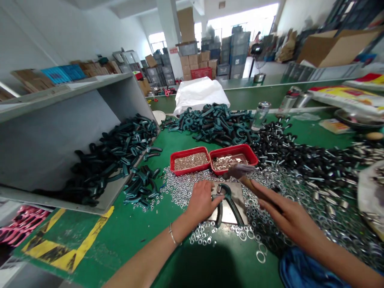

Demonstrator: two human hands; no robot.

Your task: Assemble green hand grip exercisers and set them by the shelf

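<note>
My left hand (201, 201) is closed on a dark green plier-like tool (227, 202) that lies on a small metal plate (232, 214) on the green table. My right hand (286, 214) grips the wooden handle of a hammer (240, 173), whose blurred head hangs just above the tool. Silver washers (183, 186) lie thick around the plate. Behind it stand two red trays (173, 160) of small metal parts.
A grey bin (60, 132) at left holds many dark green handles, and more are heaped (214, 122) at the back. Black-and-silver parts (303, 156) cover the right side. A white bag (199, 94), cans (260, 116) and cartons stand beyond.
</note>
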